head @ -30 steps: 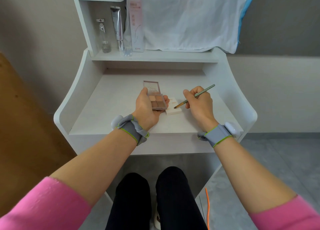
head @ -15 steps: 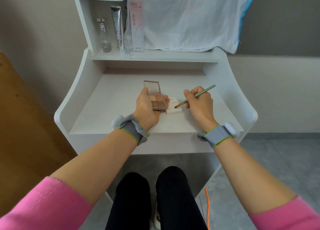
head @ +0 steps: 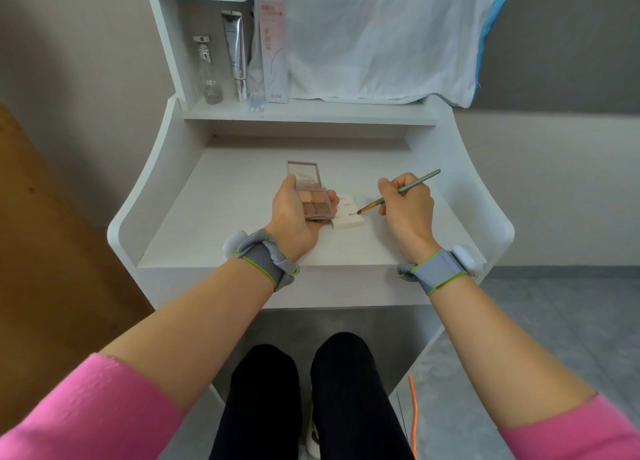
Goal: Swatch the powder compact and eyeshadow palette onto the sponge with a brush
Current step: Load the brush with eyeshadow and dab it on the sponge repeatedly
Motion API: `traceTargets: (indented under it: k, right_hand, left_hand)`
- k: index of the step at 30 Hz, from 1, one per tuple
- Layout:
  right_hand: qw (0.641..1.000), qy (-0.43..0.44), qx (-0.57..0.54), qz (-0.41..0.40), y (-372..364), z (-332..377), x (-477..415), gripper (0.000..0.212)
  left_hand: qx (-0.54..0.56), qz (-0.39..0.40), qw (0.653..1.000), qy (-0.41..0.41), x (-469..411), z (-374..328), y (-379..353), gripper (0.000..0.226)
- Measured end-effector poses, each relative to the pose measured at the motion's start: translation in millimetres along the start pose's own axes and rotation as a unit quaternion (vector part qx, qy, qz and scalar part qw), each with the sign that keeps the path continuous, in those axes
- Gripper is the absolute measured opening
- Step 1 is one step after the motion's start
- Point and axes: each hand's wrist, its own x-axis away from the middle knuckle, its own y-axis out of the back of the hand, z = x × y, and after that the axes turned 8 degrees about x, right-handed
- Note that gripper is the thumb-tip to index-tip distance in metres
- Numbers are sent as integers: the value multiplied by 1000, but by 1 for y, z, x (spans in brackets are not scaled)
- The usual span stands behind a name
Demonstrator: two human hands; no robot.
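Note:
My left hand (head: 294, 213) holds an open eyeshadow palette (head: 313, 201) with beige and brown pans, its lid tilted up, just above the white desk (head: 242, 189). A white sponge (head: 348, 213) lies on the desk right beside the palette, partly hidden behind it, with faint tan streaks on top. My right hand (head: 407, 205) grips a thin green-handled brush (head: 398, 191) like a pen. The brush tip rests at the sponge's right edge. No powder compact is visible.
On the shelf behind stand a clear glass bottle (head: 209, 71), a silver tube (head: 235, 52) and a tall pink box (head: 273, 47). A white cloth (head: 377, 37) hangs over the back. The desk has raised curved side walls (head: 138, 196). My knees are below the desk edge.
The brush tip has shifted slightly right along the sponge to its right edge. The left hand and palette have stayed put.

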Motion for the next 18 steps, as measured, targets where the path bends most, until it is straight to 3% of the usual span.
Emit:
traceTargets:
  k: [8,18]
  right_hand:
    - [1000,-10,-10,-9,1,2,2,22]
    - [985,-86,-144,29,-6,12,5,24]
  left_hand:
    - [9,0,1000,3,-1,0,1,59]
    - [13,-27,999,-25,-1,1,-1,59]
